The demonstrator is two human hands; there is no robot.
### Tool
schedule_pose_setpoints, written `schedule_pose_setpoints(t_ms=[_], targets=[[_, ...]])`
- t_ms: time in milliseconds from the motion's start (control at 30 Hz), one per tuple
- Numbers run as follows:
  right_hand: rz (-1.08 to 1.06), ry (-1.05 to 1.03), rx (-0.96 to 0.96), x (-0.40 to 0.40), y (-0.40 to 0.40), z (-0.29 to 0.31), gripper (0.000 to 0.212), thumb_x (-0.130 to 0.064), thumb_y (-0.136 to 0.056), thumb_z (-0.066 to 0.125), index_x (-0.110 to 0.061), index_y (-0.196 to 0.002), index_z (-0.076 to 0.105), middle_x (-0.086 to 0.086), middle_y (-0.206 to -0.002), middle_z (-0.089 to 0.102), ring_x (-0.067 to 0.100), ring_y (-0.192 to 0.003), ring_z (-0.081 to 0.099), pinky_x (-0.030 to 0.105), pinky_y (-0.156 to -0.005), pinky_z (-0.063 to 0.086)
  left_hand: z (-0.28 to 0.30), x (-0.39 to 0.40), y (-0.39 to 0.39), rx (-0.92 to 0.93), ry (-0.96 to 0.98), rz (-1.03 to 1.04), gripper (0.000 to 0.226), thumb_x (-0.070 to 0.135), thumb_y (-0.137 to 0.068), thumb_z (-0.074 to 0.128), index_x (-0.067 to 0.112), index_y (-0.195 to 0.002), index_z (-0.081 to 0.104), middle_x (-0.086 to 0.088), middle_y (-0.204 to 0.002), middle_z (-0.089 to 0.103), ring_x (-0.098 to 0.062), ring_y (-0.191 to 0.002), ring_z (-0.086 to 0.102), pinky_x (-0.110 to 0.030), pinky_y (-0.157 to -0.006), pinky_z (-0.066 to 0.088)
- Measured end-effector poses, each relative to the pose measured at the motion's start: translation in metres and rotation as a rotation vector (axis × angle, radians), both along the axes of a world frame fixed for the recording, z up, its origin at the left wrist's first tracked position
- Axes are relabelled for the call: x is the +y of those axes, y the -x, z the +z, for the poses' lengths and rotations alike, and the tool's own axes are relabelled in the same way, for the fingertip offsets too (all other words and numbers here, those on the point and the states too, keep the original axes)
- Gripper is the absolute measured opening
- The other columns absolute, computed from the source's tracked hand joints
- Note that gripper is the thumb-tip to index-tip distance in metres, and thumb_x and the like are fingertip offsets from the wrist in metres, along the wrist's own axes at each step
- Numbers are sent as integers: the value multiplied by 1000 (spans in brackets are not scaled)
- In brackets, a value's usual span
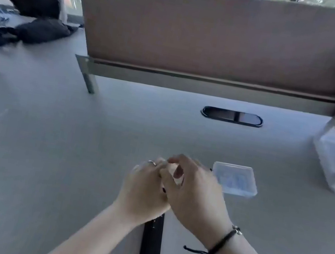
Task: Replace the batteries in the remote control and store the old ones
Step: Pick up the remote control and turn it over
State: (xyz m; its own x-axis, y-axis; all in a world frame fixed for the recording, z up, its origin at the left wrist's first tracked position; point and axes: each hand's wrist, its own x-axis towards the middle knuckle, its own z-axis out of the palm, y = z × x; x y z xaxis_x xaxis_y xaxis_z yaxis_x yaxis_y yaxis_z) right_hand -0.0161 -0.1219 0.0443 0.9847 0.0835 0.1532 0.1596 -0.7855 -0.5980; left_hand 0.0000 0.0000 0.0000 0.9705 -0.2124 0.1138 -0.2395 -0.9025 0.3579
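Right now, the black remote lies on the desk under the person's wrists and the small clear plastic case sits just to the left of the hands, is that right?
Not quite. In the head view the clear plastic case sits to the right of the hands, beside the right hand, not the left. The rest holds: the black remote lies on the desk under the wrists.

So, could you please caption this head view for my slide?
Both hands, left and right, work together over a black remote, clear case alongside.
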Motion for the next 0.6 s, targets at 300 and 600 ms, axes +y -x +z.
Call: schedule_pose_setpoints(t_ms=[300,600], targets=[[-48,-89,-204,-7,46,-95,22,-49,-92,52,-30,-100,60,-12,-79,55,21,-85,62,35,-66,49,-53,2,18,-85,-5,-36,17,45,-76,35,37,-79,49,5,-101,57,-21,-95,60,-32,-70,42],[14,-207,-46,-22,61,-93,35,-60,-85,55,-39,-112,54,-8,-64,65,16,-72,62,34,-66,50,-50,-3,26,-92,490,168,11,25,-80,67,23,-89,72,13,-87,70,-10,-83,66,-24,-69,47]])
